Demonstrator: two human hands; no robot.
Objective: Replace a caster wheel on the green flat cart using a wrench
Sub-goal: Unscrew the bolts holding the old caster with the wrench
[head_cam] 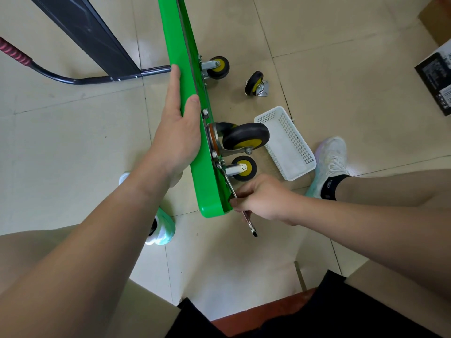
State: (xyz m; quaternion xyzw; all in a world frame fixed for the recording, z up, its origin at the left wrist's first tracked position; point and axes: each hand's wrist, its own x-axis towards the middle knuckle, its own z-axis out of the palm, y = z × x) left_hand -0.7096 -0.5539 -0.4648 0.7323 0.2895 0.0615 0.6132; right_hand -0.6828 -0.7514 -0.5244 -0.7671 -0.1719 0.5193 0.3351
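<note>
Steel wrench (251, 226), lower centre of frame: gripped mid-shaft by the right hand (263, 198), fingers curled round it. Its upper end reaches to the fasteners at the caster plate, and its free end points down towards the viewer.

Left hand (178, 128), centre: fingers straight and together, flat against the deck, thumb laid across the rim.

Green flat cart (207, 191): stands on edge, running from top centre to lower centre, wheels facing right.

Mounted caster (245, 136): large, black with a yellow hub, just above the wrench head.

Loose caster (255, 84): on the tiles, upper centre-right, apart from the cart.

White basket (296, 152): on the floor to the right.

Handling note: the wrench head probably needs to sit square on the nut before turning. The left hand should hold the deck firm so it cannot tip. Short swings would keep the knuckles off the rim.
</note>
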